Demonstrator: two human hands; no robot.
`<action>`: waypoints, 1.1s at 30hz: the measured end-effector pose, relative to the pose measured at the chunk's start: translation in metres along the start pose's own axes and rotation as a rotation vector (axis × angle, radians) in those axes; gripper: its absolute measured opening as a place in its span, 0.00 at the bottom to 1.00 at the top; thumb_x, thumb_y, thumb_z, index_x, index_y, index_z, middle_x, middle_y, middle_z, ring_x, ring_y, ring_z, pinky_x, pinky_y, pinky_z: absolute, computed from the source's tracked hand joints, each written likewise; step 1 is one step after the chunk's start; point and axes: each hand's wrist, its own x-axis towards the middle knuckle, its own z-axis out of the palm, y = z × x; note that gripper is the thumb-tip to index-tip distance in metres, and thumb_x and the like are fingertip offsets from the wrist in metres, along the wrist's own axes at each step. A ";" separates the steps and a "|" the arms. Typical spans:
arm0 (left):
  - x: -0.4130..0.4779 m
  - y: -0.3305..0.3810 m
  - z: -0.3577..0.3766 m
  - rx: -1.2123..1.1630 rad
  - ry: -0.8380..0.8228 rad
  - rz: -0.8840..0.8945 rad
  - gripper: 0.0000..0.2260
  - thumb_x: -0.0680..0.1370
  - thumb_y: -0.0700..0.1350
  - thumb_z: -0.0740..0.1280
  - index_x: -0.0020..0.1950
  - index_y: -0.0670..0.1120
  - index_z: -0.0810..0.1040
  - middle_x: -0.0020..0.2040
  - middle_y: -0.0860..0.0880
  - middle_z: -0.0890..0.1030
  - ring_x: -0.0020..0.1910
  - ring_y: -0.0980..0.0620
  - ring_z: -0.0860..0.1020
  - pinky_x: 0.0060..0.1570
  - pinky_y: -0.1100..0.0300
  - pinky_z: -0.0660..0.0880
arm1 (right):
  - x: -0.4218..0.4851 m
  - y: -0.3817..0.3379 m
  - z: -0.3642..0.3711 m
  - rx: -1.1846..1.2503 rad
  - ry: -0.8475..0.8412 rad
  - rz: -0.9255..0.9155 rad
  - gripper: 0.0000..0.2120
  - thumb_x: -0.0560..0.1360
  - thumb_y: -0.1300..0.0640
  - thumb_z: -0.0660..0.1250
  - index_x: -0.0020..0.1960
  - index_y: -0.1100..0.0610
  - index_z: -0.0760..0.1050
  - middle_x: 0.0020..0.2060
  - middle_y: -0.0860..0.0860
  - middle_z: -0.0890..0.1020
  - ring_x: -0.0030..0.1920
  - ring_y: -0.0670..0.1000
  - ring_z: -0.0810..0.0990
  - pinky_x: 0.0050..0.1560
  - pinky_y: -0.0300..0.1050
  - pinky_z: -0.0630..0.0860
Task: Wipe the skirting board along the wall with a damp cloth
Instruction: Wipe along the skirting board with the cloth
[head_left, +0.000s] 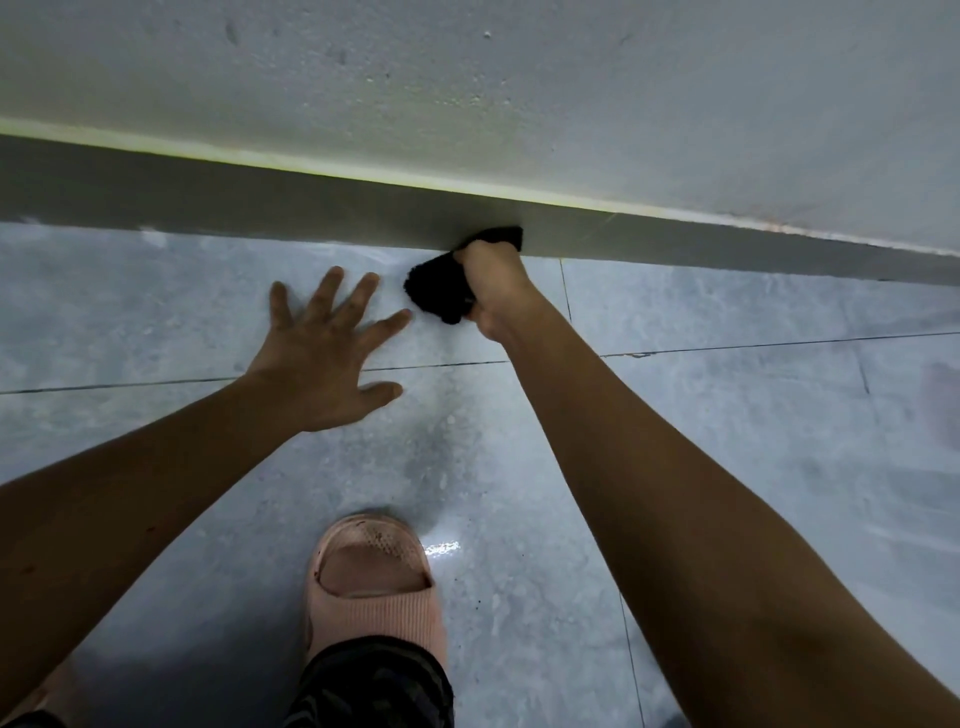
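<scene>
My left hand (322, 358) lies flat on the grey tiled floor (727, 415) at centre left of the frame, fingers spread wide and holding nothing. Below it, at bottom centre, my foot sits in a pink slipper (371, 587). Just right of my left fingertips, my right hand (493, 286) has its grip closed round a black cloth (441, 291), bunched and pressed against the dark grey skirting board (208, 202), which runs across the frame under the pale wall (467, 78). The cloth's upper end touches the board.
</scene>
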 end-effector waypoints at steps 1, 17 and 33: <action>0.000 -0.001 0.000 0.002 0.000 0.002 0.35 0.72 0.72 0.46 0.75 0.62 0.39 0.78 0.48 0.37 0.76 0.42 0.37 0.68 0.31 0.46 | -0.004 0.001 -0.001 -0.031 -0.032 0.008 0.05 0.76 0.65 0.57 0.50 0.61 0.71 0.46 0.58 0.77 0.46 0.57 0.77 0.44 0.49 0.75; -0.002 -0.004 0.001 -0.022 0.003 0.020 0.34 0.73 0.70 0.46 0.75 0.62 0.39 0.78 0.48 0.36 0.76 0.43 0.36 0.69 0.33 0.43 | 0.034 0.054 -0.094 -1.132 0.357 -0.535 0.36 0.71 0.74 0.56 0.73 0.47 0.65 0.66 0.54 0.69 0.63 0.58 0.68 0.65 0.56 0.65; -0.031 -0.026 0.015 -0.013 0.076 -0.025 0.35 0.68 0.71 0.33 0.74 0.62 0.38 0.77 0.51 0.36 0.76 0.47 0.37 0.68 0.34 0.40 | 0.023 0.052 -0.049 -1.257 0.371 -0.391 0.33 0.75 0.66 0.60 0.75 0.44 0.58 0.68 0.53 0.65 0.64 0.59 0.64 0.59 0.58 0.66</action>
